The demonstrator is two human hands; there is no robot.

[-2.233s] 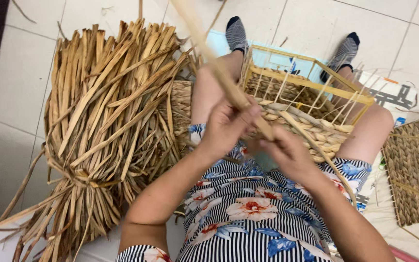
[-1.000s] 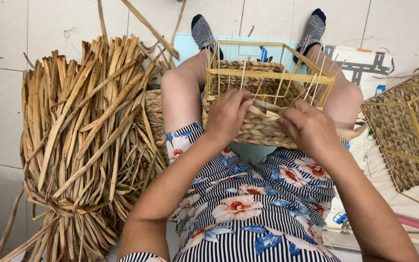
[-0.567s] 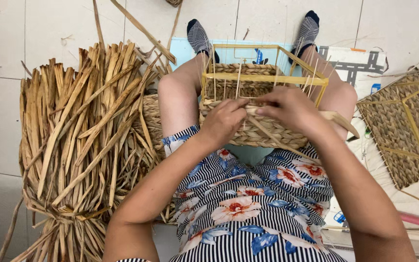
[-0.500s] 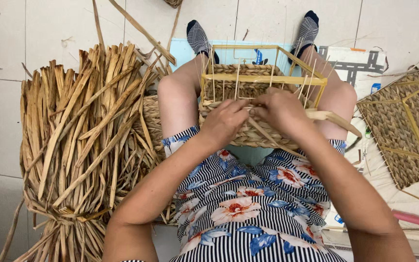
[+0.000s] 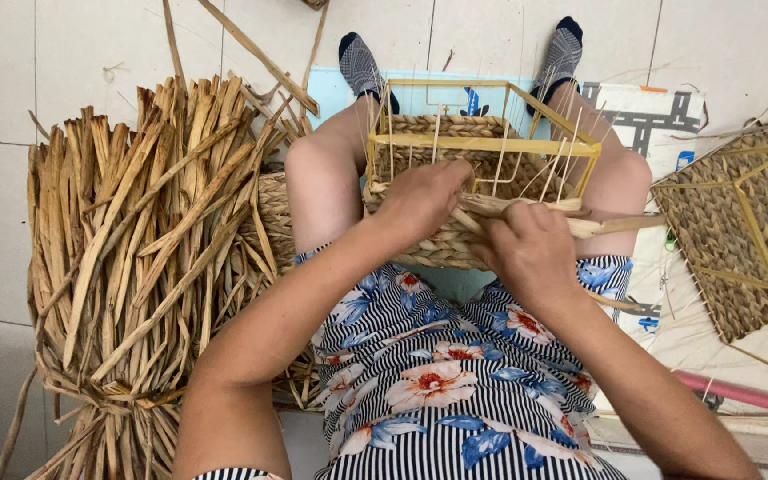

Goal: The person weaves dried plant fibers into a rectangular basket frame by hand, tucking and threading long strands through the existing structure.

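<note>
Pale tiled floor (image 5: 91, 53), seen from above, with legs stretched out and two dark socks at far end. Half-woven basket (image 5: 455, 240) resting on lap between knees, built on yellow wire frame (image 5: 491, 142); woven band complete along lower wall, thin upright stakes bare above. Left hand (image 5: 424, 200) pressed on near wall of basket, fingers curled over woven edge, holding it steady. Right hand (image 5: 531, 249) closed around flat dried strand (image 5: 615, 227), pulled sideways across near wall toward right knee.

Possible faults, judged from this position: strand likely to crack or split if pulled too hard or bent sharply round a stake; row likely to sit loose or uneven if left hand eases off wall; thin stakes apt to bend out of line under sideways pull; basket apt to tip off lap, since only thighs and one hand support it.

Count: one basket in work; one large bundle of dried leaves (image 5: 135, 267) at left on floor, touching left thigh; one second basket (image 5: 740, 240) with yellow frame at right, lying tilted; one pink rod (image 5: 740, 396) at lower right; two hands, both occupied.
</note>
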